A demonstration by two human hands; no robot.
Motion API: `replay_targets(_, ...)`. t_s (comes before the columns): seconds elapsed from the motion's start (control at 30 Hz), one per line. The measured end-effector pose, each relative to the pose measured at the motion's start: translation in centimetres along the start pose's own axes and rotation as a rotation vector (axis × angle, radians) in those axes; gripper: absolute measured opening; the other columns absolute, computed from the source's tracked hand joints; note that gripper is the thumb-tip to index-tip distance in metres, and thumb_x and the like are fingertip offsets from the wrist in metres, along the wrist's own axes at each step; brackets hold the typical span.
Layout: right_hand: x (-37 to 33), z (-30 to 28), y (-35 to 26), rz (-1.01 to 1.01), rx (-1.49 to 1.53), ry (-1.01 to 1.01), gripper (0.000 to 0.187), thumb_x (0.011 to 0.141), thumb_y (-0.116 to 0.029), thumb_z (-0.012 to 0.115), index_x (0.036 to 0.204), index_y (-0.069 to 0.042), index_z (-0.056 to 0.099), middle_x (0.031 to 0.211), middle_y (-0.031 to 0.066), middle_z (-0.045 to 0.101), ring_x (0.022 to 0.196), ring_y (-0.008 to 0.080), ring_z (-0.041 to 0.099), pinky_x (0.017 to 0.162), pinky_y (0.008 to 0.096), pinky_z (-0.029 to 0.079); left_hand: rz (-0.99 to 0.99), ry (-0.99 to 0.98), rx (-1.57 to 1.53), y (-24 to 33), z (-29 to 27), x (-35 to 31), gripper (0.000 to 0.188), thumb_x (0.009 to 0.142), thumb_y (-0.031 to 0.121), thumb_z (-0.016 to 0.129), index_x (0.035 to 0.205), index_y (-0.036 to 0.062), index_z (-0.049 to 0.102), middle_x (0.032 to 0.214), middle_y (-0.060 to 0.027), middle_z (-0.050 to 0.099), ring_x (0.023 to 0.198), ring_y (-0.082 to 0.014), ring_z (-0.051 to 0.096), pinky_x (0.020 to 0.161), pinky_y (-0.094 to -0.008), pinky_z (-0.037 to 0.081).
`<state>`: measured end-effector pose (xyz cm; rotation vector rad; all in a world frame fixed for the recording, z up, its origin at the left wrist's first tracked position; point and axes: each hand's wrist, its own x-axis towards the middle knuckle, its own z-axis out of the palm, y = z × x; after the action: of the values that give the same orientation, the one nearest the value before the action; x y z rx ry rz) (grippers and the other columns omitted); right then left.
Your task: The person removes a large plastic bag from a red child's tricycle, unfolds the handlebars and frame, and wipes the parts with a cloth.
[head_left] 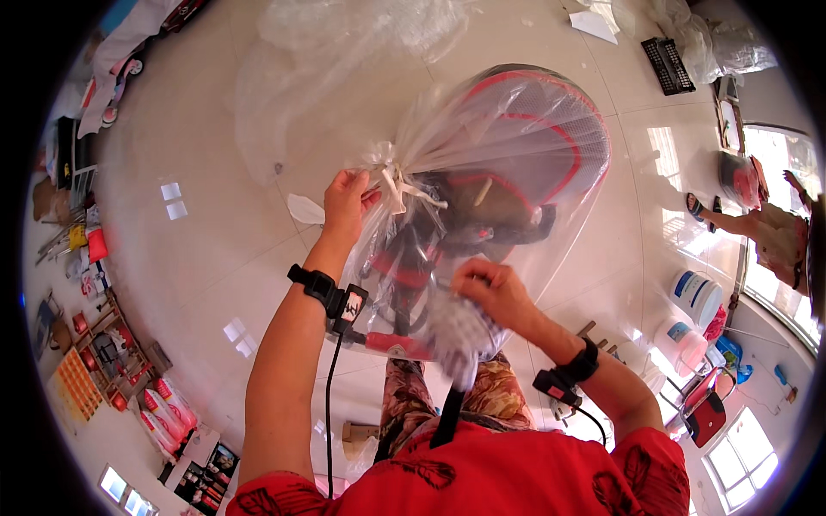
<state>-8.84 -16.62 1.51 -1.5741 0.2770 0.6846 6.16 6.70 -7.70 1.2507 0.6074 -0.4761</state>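
Note:
A clear plastic bag (575, 225) covers a black and red wheeled child's seat, like a stroller (525, 129), with a mesh hood. White strips (394, 191) tie the bag's gathered plastic at its left side. My left hand (346, 205) pinches the plastic beside this knot, fingers closed. Lower right, my right hand (497, 295) is closed in front of the bag; what its fingers hold is hidden. Just under it hangs a pale grey checked cloth (465, 337), smeared by motion. A red padded bar (397, 346) shows near my legs.
Loose clear plastic sheeting (344, 43) lies on the tiled floor ahead. White buckets (695, 294) and a red chair (707, 417) stand at right. Another person (779, 245) is by the bright doorway. Shelving (112, 353) and bagged goods (168, 413) line the left side.

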Motion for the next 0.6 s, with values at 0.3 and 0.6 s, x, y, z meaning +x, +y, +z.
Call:
replay_targets(0.3, 12.7, 2.8, 1.7, -0.157, -0.283, 0.426, 0.038, 0.079, -0.021, 0.063, 0.114, -0.008, 0.060, 0.101, 0.0154, 0.065, 0.095, 0.0350, 0.061, 0.081, 0.0387, 0.048, 0.088, -0.058, 0.184, 1.2, -0.2, 0.4, 0.012, 0.087, 0.020, 0.065, 0.089, 0.0123, 0.056, 0.091, 0.0035, 0.056, 0.084, -0.0088, 0.055, 0.073, -0.0287, 0.050)
replay_targets(0.6, 12.2, 3.0, 3.3, -0.099, -0.047, -0.089, 0.018, 0.080, -0.019, 0.060, 0.083, -0.003, 0.068, 0.073, 0.0104, 0.065, 0.070, 0.0177, 0.060, 0.069, 0.0298, 0.048, 0.064, -0.020, 0.481, 2.1, -0.4, -1.7, 0.025, 0.086, 0.026, 0.066, 0.098, 0.0054, 0.058, 0.086, -0.0011, 0.062, 0.079, -0.0127, 0.061, 0.067, -0.0296, 0.051)
